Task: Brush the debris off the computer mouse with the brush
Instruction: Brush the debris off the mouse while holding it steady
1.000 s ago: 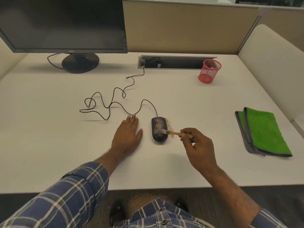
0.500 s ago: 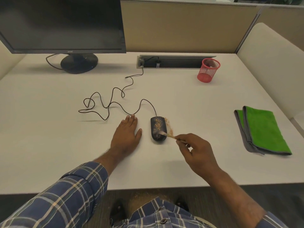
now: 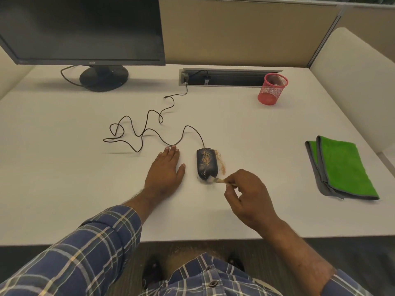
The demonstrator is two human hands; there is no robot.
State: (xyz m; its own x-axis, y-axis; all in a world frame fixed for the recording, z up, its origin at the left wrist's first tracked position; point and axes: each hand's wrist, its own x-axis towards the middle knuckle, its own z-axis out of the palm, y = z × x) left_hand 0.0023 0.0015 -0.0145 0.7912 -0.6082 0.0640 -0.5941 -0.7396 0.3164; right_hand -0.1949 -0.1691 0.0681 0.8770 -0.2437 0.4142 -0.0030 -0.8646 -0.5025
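Observation:
A black wired computer mouse (image 3: 206, 164) lies on the white desk (image 3: 64, 178), with tan debris (image 3: 205, 159) scattered over its top and more of it on the desk along its right side. My right hand (image 3: 245, 195) pinches a small wooden-handled brush (image 3: 220, 180) whose pale bristles touch the mouse's near right end. My left hand (image 3: 165, 174) lies flat on the desk just left of the mouse, fingers straight, not touching it.
The mouse cable (image 3: 149, 129) loops across the desk to a cable slot (image 3: 226, 77). A monitor (image 3: 81, 30) stands at the back left, a red mesh cup (image 3: 271, 89) at the back right, and a folded green and grey cloth (image 3: 339, 166) at the right.
My right hand has drawn the brush from the middle of the mouse toward me to its near end. More debris now lies on the desk beside the mouse. My left hand has stayed still.

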